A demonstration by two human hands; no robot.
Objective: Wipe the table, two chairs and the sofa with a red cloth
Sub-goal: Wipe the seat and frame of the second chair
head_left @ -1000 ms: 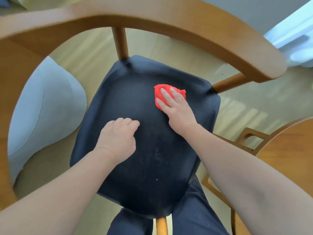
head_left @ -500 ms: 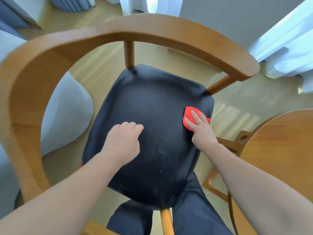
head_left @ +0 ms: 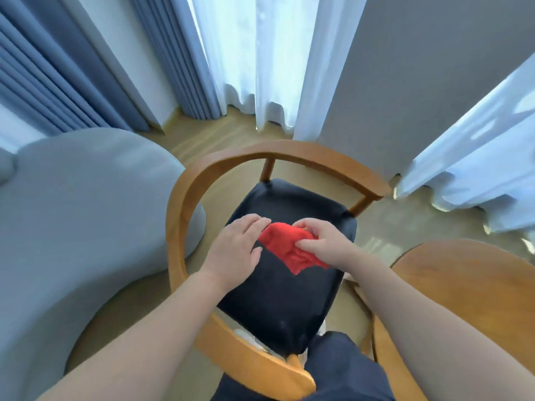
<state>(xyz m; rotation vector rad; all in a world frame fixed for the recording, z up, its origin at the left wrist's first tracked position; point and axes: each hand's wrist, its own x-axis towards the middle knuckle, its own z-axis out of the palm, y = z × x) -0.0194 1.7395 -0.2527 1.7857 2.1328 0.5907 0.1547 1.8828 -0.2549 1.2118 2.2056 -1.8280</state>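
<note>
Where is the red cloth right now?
Head view, centre frame: the red cloth is over the black chair seat, pinched by the right hand, with the left hand at its left edge.

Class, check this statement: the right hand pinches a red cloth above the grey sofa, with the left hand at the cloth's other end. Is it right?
Not quite. The head view shows the right hand pinching the red cloth above the chair's black seat, not the grey sofa, which stands to the left. The left hand is at the cloth's other end.
</note>
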